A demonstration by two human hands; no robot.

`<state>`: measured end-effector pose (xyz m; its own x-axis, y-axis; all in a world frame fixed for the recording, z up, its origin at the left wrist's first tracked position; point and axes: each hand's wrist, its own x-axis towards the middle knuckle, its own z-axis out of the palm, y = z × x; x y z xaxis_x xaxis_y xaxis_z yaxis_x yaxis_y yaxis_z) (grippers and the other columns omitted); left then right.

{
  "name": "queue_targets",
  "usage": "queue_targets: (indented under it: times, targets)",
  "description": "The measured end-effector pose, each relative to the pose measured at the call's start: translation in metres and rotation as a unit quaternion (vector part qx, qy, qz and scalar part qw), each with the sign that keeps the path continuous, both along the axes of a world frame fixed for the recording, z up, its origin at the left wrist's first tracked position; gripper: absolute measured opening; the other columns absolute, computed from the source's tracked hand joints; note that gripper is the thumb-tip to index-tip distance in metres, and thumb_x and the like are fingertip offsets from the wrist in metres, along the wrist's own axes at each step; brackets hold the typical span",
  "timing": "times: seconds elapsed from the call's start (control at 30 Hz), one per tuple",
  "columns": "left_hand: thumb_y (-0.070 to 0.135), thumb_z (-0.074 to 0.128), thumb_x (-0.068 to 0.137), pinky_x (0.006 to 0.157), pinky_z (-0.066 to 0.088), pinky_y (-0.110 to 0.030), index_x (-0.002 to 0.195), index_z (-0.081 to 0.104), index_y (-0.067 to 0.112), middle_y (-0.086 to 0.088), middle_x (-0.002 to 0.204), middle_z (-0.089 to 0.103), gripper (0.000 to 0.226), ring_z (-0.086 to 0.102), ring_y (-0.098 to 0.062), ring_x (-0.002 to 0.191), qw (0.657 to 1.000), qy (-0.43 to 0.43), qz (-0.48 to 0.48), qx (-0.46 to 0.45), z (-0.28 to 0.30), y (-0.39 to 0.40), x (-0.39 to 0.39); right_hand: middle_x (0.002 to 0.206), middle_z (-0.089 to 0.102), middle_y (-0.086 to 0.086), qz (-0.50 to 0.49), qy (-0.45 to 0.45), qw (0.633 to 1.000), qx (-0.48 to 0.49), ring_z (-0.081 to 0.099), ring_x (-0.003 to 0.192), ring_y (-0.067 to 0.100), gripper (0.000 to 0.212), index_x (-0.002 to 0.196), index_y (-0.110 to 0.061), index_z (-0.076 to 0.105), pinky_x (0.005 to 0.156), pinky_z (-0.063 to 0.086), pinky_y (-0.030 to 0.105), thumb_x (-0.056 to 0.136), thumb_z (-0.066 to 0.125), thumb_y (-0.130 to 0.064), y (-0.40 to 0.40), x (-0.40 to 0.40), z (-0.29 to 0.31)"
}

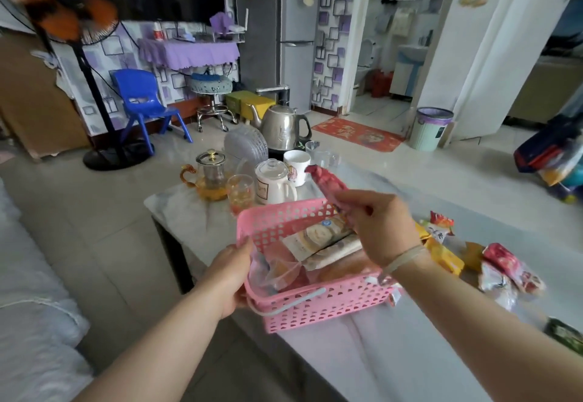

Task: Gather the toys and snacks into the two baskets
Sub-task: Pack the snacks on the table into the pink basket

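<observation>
Hands work over a pink basket (315, 307) that sits at the near left corner of the pale marble bench (394, 354), partly overhanging its edge. The left hand (232, 272) grips the basket's left rim, thumb curled over the top edge and fingers underneath the side wall. The right hand (378, 225) hovers above the basket's far right corner and pinches a red snack packet (326, 180) between thumb and fingertips; the packet sticks up and away from the hand, tilted toward the far left, over the basket's back wall. A pale band circles the right wrist.

Inside the basket lie several wrapped snacks: a cream-coloured packet (318, 239) rests on top near the back, with clear and orange wrappers (284, 272) beneath it toward the front. The basket's white handle (293, 299) is folded down along the front wall.

On the bench to the right of the basket, more snacks lie loose: a yellow packet (441, 253) just behind the right forearm, a small red and white packet (440, 226) beyond it, and a red and pink packet (511, 267) lying on a white one (497, 285) further right. A dark green packet (564, 333) shows at the frame's right edge.

At the bench's far end stand a glass teapot (211, 177), a glass of tea (239, 191), a white lidded jug (273, 183), a white mug (296, 165) and a steel kettle (282, 127).
</observation>
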<state>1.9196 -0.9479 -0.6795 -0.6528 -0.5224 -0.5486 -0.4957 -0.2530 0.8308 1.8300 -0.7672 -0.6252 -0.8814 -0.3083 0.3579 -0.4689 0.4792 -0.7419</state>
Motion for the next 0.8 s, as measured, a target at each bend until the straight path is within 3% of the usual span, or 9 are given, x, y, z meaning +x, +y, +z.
queue_targets:
  times: [0.07, 0.17, 0.23, 0.33, 0.43, 0.57, 0.63, 0.7, 0.8]
  targets:
    - [0.053, 0.039, 0.1, 0.083, 0.058, -0.052, 0.115, 0.059, 0.018, -0.016, 0.101, 0.072, 0.042, 0.071, -0.038, 0.086, 1.0, 0.004, 0.005, -0.004, -0.002, 0.008, 0.004, 0.073, 0.064, -0.013, 0.042, -0.005, 0.998, 0.039, 0.053, 0.057, 0.002, 0.031, 0.111, -0.028, 0.07, 0.054, 0.043, 0.017, 0.091, 0.053, -0.011, -0.018, 0.033, -0.013]
    - [0.052, 0.037, 0.101, 0.07, 0.055, -0.042, 0.128, 0.053, 0.017, -0.016, 0.11, 0.069, 0.047, 0.069, -0.037, 0.087, 1.0, 0.014, 0.004, -0.006, -0.009, 0.013, 0.005, 0.104, 0.064, 0.002, 0.069, -0.011, 0.99, 0.122, 0.061, 0.089, 0.018, 0.037, 0.126, -0.031, 0.06, 0.078, 0.05, 0.031, 0.096, 0.043, -0.018, -0.041, 0.059, -0.037]
    - [0.049, 0.035, 0.103, 0.061, 0.052, -0.038, 0.126, 0.053, 0.014, -0.018, 0.107, 0.068, 0.044, 0.068, -0.036, 0.084, 1.0, 0.011, 0.002, -0.01, -0.01, 0.016, 0.008, 0.115, 0.057, 0.009, 0.063, -0.024, 0.979, 0.193, 0.053, 0.107, 0.027, 0.041, 0.131, -0.024, 0.053, 0.093, 0.044, 0.036, 0.098, 0.03, -0.03, -0.049, 0.068, -0.046]
    - [0.049, 0.039, 0.102, 0.052, 0.055, -0.04, 0.119, 0.056, 0.014, -0.019, 0.102, 0.067, 0.043, 0.067, -0.037, 0.081, 1.0, 0.007, 0.012, 0.004, -0.014, 0.018, 0.012, 0.127, 0.048, 0.011, 0.063, -0.01, 0.931, 0.359, 0.04, 0.119, 0.03, 0.061, 0.134, -0.02, 0.042, 0.099, 0.032, 0.04, 0.091, 0.014, -0.052, -0.055, 0.082, -0.055]
    - [0.048, 0.039, 0.103, 0.037, 0.051, -0.034, 0.101, 0.058, 0.015, -0.016, 0.087, 0.066, 0.038, 0.063, -0.033, 0.07, 1.0, 0.005, 0.017, 0.013, -0.015, 0.018, 0.014, 0.136, 0.042, 0.011, 0.077, 0.01, 0.891, 0.446, 0.033, 0.124, 0.03, 0.058, 0.138, -0.021, 0.036, 0.098, 0.026, 0.042, 0.094, 0.017, -0.053, -0.057, 0.085, -0.064]
    - [0.045, 0.04, 0.103, 0.042, 0.051, -0.034, 0.1, 0.059, 0.015, -0.015, 0.087, 0.068, 0.036, 0.064, -0.031, 0.067, 1.0, 0.014, 0.014, 0.004, -0.018, 0.019, 0.014, 0.13, 0.05, 0.011, 0.129, 0.002, 0.843, 0.522, 0.036, 0.125, 0.032, 0.052, 0.135, -0.021, 0.042, 0.103, 0.025, 0.043, 0.097, 0.019, -0.049, -0.054, 0.085, -0.053]
    - [0.045, 0.041, 0.102, 0.049, 0.052, -0.035, 0.106, 0.059, 0.015, -0.014, 0.092, 0.071, 0.035, 0.066, -0.031, 0.073, 1.0, 0.02, 0.012, 0.003, -0.02, 0.019, 0.013, 0.13, 0.05, 0.012, 0.137, -0.01, 0.843, 0.521, 0.037, 0.125, 0.033, 0.051, 0.134, -0.02, 0.043, 0.104, 0.025, 0.044, 0.098, 0.02, -0.048, -0.051, 0.088, -0.044]
    - [0.046, 0.043, 0.102, 0.06, 0.055, -0.042, 0.106, 0.059, 0.017, -0.013, 0.098, 0.071, 0.033, 0.068, -0.034, 0.084, 1.0, 0.026, 0.007, 0.001, -0.018, 0.017, 0.014, 0.128, 0.05, 0.011, 0.154, 0.003, 0.87, 0.468, 0.039, 0.122, 0.033, 0.048, 0.126, -0.024, 0.052, 0.101, 0.027, 0.043, 0.097, 0.022, -0.048, -0.047, 0.091, -0.043]
    - [0.044, 0.041, 0.103, 0.08, 0.056, -0.052, 0.097, 0.057, 0.018, -0.015, 0.099, 0.07, 0.031, 0.067, -0.037, 0.091, 0.999, 0.032, 0.006, 0.004, -0.009, 0.012, 0.017, 0.114, 0.061, 0.004, 0.105, 0.15, 0.946, 0.267, 0.056, 0.101, 0.028, 0.04, 0.106, -0.024, 0.068, 0.085, 0.044, 0.038, 0.093, 0.033, -0.041, -0.032, 0.087, -0.046]
